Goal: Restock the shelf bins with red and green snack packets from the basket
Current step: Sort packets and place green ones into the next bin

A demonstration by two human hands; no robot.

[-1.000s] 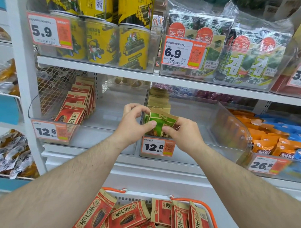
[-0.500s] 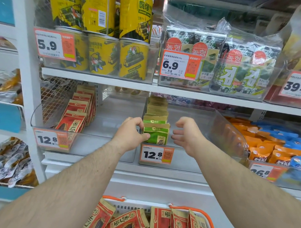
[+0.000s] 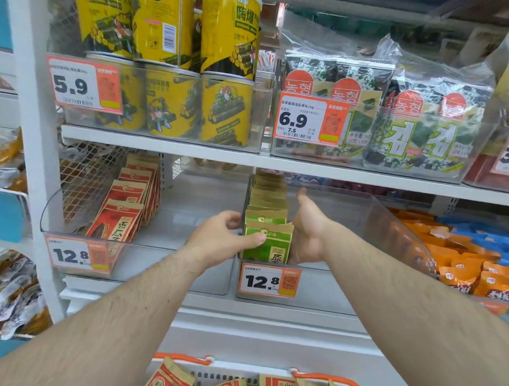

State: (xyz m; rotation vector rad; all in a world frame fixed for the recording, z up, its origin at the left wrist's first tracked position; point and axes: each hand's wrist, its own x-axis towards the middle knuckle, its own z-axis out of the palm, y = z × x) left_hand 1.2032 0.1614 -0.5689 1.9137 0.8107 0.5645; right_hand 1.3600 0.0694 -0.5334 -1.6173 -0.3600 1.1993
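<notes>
Head view. Shop shelving, white, in tiers; yellow cans and seaweed packs in clear bins on upper tier. Middle tier: left bin with a short row of red packets standing toward its left wall, remainder of its floor bare; centre bin with a row of green packets running front to back along its left wall, price tag on its front. Orange packs in the bin further right.

Left hand at the front green packet, thumb laid across its face, other fingers curled round the bin's left wall beside it; counted as holding the packet. Right hand inside centre bin, palm flat against the row's right flank, fingers straight, holding nothing.

Basket at bottom edge, orange-rimmed, with more red packets showing; no green ones discernible there.

Step judged: squaring up the green row after a placement. Green row looks near full at the front; red bin plainly short. Next move judged: release both hands, reach down to basket, take red packets, stand them upright behind the existing red row. Care needed not to topple the green row on withdrawal.
</notes>
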